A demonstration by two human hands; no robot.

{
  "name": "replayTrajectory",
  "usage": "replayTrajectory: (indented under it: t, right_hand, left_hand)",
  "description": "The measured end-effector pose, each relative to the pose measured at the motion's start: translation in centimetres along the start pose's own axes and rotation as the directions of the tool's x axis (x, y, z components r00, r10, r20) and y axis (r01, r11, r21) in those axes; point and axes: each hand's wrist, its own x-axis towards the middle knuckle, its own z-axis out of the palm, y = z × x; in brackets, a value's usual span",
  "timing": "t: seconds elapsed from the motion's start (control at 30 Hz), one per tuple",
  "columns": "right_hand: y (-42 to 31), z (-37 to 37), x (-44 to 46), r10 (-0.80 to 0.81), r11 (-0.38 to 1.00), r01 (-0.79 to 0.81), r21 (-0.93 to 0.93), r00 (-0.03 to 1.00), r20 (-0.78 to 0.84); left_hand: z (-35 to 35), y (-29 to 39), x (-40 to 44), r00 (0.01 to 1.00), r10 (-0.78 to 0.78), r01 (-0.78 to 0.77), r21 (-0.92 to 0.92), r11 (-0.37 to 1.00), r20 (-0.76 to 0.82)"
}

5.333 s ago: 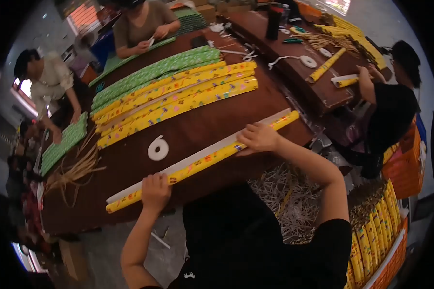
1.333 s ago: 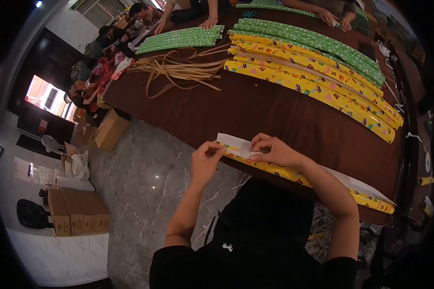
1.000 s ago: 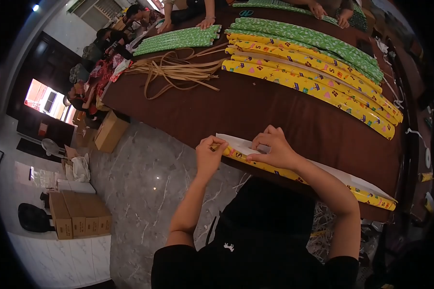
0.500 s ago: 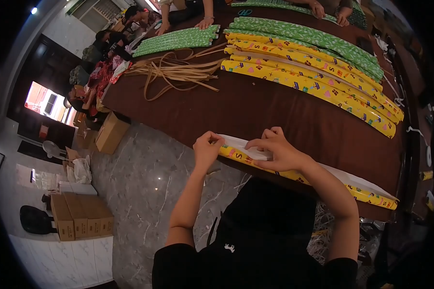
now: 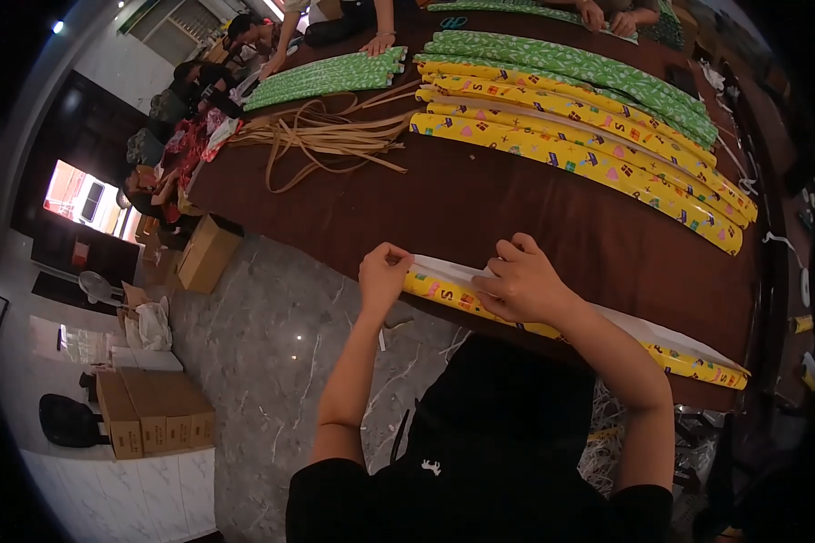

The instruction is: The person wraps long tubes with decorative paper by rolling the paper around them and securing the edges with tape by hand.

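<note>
A yellow printed sheet of wrapping paper (image 5: pixel 444 291), partly rolled with its white inner side showing, lies along the near edge of the brown-covered table. Its left end is pinched between the thumb and fingers of my left hand (image 5: pixel 385 273). My right hand (image 5: pixel 522 282) is further along the same paper, its fingers curled in and gripping near the upper edge. Beyond my right forearm, the paper's right end (image 5: pixel 697 365) rests on the table, with the white flap lifted a little.
Yellow paper rolls (image 5: pixel 580 158) and green paper rolls (image 5: pixel 570 77) lie across the table's far side. Tan strips (image 5: pixel 335 140) are bundled left of them, near a green stack (image 5: pixel 326 80) under another person's hand (image 5: pixel 380 42). Cardboard boxes (image 5: pixel 158 416) stand on the floor at left.
My right hand's fingers have drawn together on the paper and shifted slightly right. My left hand still pinches the left end. At the far side, another person's hands have moved a little left.
</note>
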Motion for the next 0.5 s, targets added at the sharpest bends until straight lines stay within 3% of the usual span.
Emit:
replayTrajectory:
  t: [0.27, 0.5]
  right_hand:
    - [0.2, 1.0, -0.1, -0.029, 0.996, 0.026, -0.085, 0.999, -0.027]
    - [0.2, 1.2, -0.1, 0.033, 0.991, -0.018, -0.13, 0.993, 0.113]
  left_hand:
    - [0.2, 0.8, -0.2, 0.998, 0.039, -0.033, 0.155, 0.987, -0.039]
    - [0.5, 1.3, -0.2, 0.995, 0.092, -0.075, 0.303, 0.95, -0.041]
